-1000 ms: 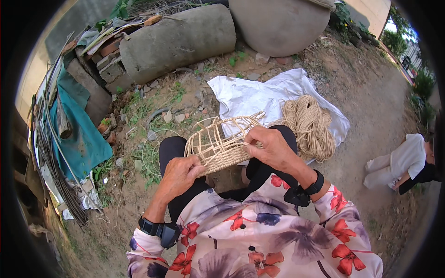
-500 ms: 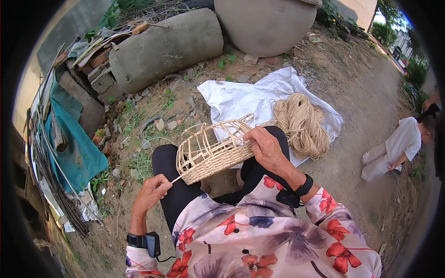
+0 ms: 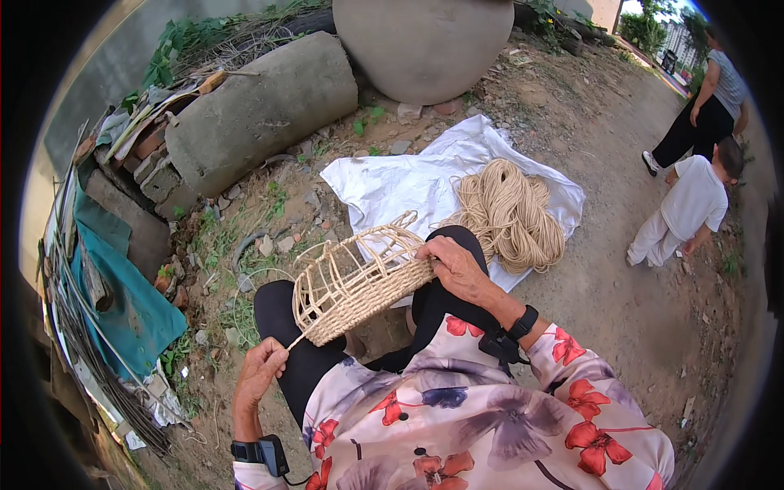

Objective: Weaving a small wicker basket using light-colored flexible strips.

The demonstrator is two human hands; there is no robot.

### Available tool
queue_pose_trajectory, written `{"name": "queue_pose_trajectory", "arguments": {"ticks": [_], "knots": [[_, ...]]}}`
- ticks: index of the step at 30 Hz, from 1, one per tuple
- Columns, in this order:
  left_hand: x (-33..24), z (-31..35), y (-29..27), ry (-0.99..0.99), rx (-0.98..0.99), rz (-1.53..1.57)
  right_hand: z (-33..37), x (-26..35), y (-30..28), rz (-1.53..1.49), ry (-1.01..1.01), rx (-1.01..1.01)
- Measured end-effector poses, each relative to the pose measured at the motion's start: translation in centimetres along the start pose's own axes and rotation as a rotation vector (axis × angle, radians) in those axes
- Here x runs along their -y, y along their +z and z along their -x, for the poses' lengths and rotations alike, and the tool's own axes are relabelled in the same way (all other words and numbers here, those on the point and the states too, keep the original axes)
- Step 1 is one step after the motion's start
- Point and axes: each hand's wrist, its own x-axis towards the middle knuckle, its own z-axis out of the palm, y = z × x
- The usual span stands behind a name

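A half-woven straw-coloured basket [image 3: 359, 290] lies tilted across my knees, with a dense woven band along its near side and an open lattice above. My right hand [image 3: 457, 268] is closed over the basket's right end, fingers curled on its rim. At the lower left, my left hand [image 3: 260, 371] pinches a strand of cord [image 3: 300, 338] that runs taut up to the basket's left corner. Beyond my right knee, a big coil of matching cord [image 3: 514, 216] rests on a white plastic sheet [image 3: 392, 180].
Past the sheet lie a concrete cylinder [image 3: 261, 114] and a large round grey slab [image 3: 425, 49]. Teal cloth [image 3: 122, 294] and bundled rods stand at left. On the dirt path at right are a person in white [image 3: 682, 204] and another in dark trousers [image 3: 702, 114].
My view has turned right, so the scene sits further left. Another person now shows more fully at the upper right. My grip on the basket and the cord stays the same.
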Motion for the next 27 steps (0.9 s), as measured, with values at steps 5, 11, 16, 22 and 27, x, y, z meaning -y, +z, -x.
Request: {"name": "queue_pose_trajectory", "arguments": {"ticks": [5,11,16,22,27], "knots": [[-0.7,-0.1,0.4,-0.001,-0.041,0.025,-0.8,3.3,-1.1,0.071,0.033,-0.035],[-0.5,0.1,0.7,0.021,-0.038,0.048,-2.6,7.6,1.8,0.245,-0.311,0.122],[-0.7,0.8,0.9,0.013,-0.066,0.046,-2.8,8.3,1.8,0.219,-0.265,0.178],[-5.1,3.6,1.9,0.135,-0.064,0.040,-4.1,12.9,2.8,0.077,-0.525,0.150],[-7.5,3.6,3.1,0.213,0.033,0.175,-3.1,14.9,5.0,-0.334,-0.484,0.345]]}}
